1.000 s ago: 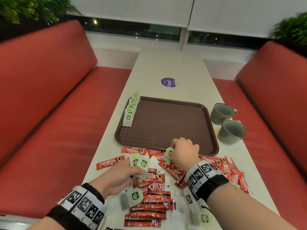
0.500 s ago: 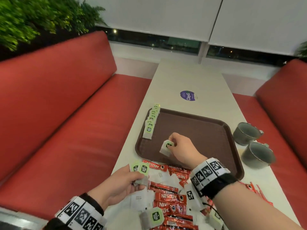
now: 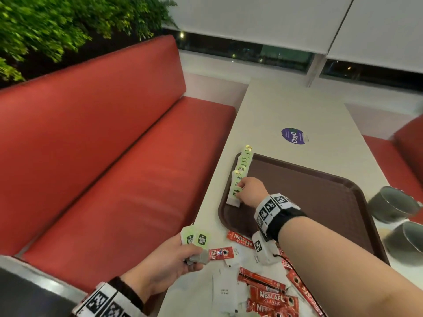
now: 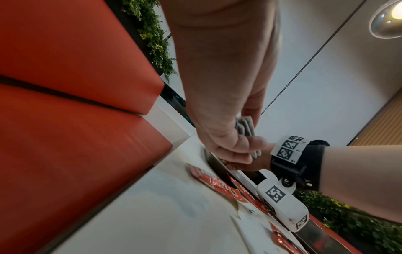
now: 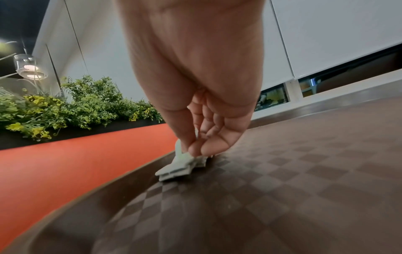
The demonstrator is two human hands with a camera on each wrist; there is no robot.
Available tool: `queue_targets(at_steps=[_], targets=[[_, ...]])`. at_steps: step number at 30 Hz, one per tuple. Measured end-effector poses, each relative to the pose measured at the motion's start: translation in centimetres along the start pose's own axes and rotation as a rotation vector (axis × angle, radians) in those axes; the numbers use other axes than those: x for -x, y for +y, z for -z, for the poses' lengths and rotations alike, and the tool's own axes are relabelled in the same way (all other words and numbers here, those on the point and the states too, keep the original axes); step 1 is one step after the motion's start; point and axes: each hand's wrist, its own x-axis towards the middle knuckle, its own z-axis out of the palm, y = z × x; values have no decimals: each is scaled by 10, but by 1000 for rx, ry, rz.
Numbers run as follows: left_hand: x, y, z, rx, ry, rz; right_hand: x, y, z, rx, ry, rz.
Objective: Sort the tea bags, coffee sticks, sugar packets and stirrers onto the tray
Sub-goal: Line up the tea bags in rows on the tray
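Observation:
A brown tray (image 3: 320, 202) lies on the white table (image 3: 286, 106). A row of green-tagged tea bags (image 3: 242, 165) leans along its left edge. My right hand (image 3: 248, 191) pinches the nearest tea bag (image 3: 235, 195) at the front of that row; in the right wrist view the fingertips (image 5: 195, 149) hold the tea bag (image 5: 180, 166) down on the tray (image 5: 282, 171). My left hand (image 3: 174, 259) hovers off the table's left edge and grips a few tea bags (image 3: 194, 239), seen as grey bags (image 4: 245, 127) in the left wrist view. Red coffee sticks (image 3: 267, 294) and white sugar packets (image 3: 223, 291) lie scattered near me.
Two grey mugs (image 3: 393, 204) stand right of the tray. A purple sticker (image 3: 294, 136) sits on the table beyond it. Red bench seats (image 3: 114, 168) flank the table, with green plants (image 3: 57, 24) behind the left one.
My right hand carried a tea bag from the pile across the tray to the front of the row at its left edge. The left hand kept its tea bags. The head turned left.

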Motion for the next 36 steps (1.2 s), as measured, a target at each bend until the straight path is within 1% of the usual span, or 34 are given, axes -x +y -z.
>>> queue_targets(at_steps=[6, 9, 12, 15, 16, 18, 20, 21, 22, 24, 26, 30, 32, 34, 36], targets=[[-6, 6, 1, 63, -36, 1, -4, -1, 1, 39, 47, -7], [-10, 12, -2, 112, -46, -11, -2, 1, 3, -38, 42, -24], [-11, 15, -7, 87, -67, -29, 7, 3, 13, -95, 78, -33], [-13, 17, -12, 72, -72, -40, 32, -1, 27, -143, 117, 37], [-14, 17, -15, 70, -70, -45, 45, -4, 31, -171, 91, 75], [-16, 19, -20, 77, -72, -63, 75, -8, 35, -235, -51, 133], [-19, 21, -26, 107, -79, -83, 100, -10, 35, -291, -247, 129], [-20, 22, -29, 125, -82, -91, 108, -10, 33, -291, -307, 131], [-22, 23, -31, 136, -85, -98, 112, -8, 29, -281, -325, 142], [-24, 23, -35, 141, -92, -108, 115, -3, 22, -282, -284, 158], [-26, 24, -38, 142, -100, -115, 115, 2, 15, -336, -228, 137], [-30, 23, -40, 184, -66, -101, 113, 9, 13, -505, -197, 49], [-30, 22, -38, 201, -43, -81, 104, 11, 18, -580, -122, -3], [-28, 21, -36, 205, -43, -74, 91, 12, 20, -583, -35, -30], [-24, 21, -34, 199, -49, -84, 74, 11, 17, -540, 5, -55]])
